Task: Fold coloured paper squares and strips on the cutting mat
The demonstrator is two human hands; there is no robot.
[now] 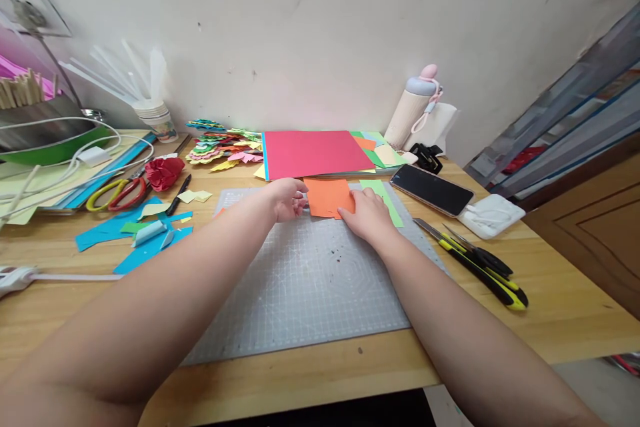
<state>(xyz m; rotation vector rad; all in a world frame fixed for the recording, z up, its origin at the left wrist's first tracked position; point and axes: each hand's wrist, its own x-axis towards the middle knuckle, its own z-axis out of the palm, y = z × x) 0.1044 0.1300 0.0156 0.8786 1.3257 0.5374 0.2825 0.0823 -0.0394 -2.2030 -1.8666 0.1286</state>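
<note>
A piece of orange paper (327,198) lies near the far edge of the grey cutting mat (300,287). My left hand (289,201) is at its left edge, thumb stretched toward the paper and the other fingers loosely curled, with nothing visible in them. At the opposite edge, my right hand (369,212) grips the paper's right side, thumb and fingers on it. Light green paper (390,203) lies partly beneath and behind that hand. Just beyond the orange paper is a large red sheet (315,152) on top of other coloured sheets.
Right of the mat lie a yellow-black utility knife (483,273), black scissors (480,255), a phone (431,189) and a white case (493,215). On the left are scissors (120,195), a red paper flower (164,173), a pen (179,195) and blue scraps (103,230). A bottle (407,110) stands behind.
</note>
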